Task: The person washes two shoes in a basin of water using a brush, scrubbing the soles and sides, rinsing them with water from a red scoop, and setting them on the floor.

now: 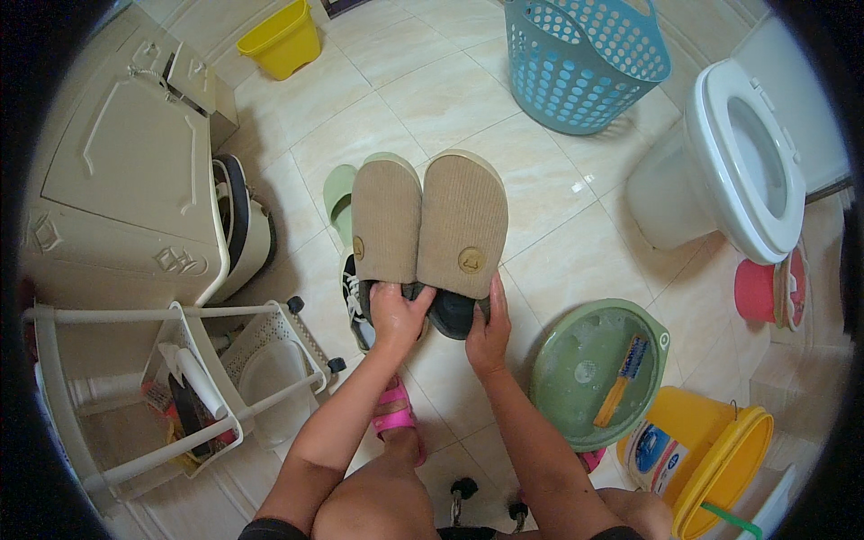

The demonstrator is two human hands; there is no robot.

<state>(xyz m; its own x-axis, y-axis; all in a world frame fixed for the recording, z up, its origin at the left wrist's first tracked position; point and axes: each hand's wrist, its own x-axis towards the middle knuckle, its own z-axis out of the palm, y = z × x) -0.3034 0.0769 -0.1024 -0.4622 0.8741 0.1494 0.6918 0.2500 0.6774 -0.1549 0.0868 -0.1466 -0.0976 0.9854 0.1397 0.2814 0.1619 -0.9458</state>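
Note:
Two tan corduroy clogs are held side by side, toes pointing away from me. My left hand point(397, 314) grips the open heel end of the left clog point(386, 216), its fingers inside. The right clog point(464, 223), with a round badge on its side, has its heel end in my right hand point(489, 331). Behind and left of them, partly hidden, are a light green slipper point(339, 196) and a dark shoe with white laces point(352, 297) on the floor. To the right, a green plastic basin point(567, 337) holds sudsy water and a scrubbing brush with a wooden handle point(612, 403).
A yellow bucket point(702, 452) stands by the basin, a toilet point(715, 162) at the right. A blue perforated laundry basket point(574, 81) and a yellow bin point(283, 40) stand farther off. At left are a cabinet point(128, 148) and a white rack point(175, 314) with baskets.

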